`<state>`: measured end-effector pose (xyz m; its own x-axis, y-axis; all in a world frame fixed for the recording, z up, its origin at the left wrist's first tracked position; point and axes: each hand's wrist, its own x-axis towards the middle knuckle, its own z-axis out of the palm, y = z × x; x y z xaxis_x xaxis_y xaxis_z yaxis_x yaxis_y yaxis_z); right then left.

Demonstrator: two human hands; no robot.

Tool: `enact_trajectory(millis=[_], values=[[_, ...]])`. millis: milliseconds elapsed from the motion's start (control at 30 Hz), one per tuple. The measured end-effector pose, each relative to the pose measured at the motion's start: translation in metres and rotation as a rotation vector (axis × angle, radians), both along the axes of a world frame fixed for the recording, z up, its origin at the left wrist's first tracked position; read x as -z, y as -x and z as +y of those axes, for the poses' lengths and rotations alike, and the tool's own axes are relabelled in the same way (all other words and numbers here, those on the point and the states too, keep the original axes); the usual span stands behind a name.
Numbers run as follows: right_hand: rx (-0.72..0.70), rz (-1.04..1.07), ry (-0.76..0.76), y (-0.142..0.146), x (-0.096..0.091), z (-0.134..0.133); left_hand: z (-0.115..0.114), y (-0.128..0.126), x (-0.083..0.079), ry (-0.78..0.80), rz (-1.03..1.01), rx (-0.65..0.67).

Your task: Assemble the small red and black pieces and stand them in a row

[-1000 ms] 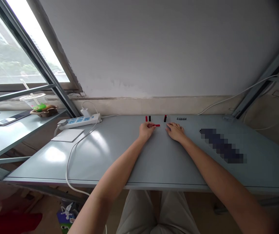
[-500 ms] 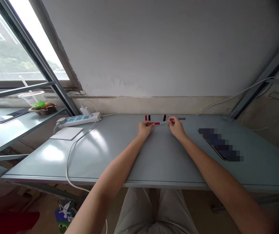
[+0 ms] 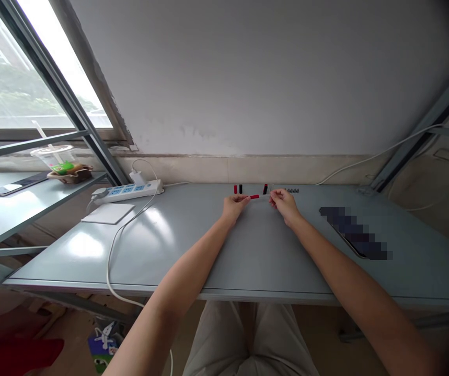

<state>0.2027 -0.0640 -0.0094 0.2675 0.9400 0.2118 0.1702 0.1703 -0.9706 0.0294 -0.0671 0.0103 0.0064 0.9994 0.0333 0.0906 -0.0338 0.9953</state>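
**A:** What's the left hand [image 3: 234, 207] doing?

**B:** Its grip is almost closed, the fingertips pinched on the end of a slim red stick [image 3: 254, 197]. The stick points right, above the hands on the grey metal worktop [image 3: 177, 235].

**A:** And the right hand [image 3: 285, 204]?

**B:** Curled, its fingertips drawn together near the stick's free end. Whether that grip has hold of anything, I cannot tell (the spot is too small to read).

**A:** What's just beyond them?

**B:** A short upright red cylinder [image 3: 235, 189], a short upright black cylinder [image 3: 240, 189] and a dark upright cylinder with a red top [image 3: 265, 189]. To their right is a row of small grey metal pieces [image 3: 291, 190].

**A:** Further left?

**B:** A white power strip with blue sockets [image 3: 128, 192] sits against the wall, with a white square pad [image 3: 108, 213] in front of it.
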Motion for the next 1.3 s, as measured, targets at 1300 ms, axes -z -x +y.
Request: enact_trajectory(millis=[1300], values=[[-0.015,-0.718,0.046,0.001,0.005,-0.001,-0.001,-0.005,-0.003,0.016,-0.068,0.128]])
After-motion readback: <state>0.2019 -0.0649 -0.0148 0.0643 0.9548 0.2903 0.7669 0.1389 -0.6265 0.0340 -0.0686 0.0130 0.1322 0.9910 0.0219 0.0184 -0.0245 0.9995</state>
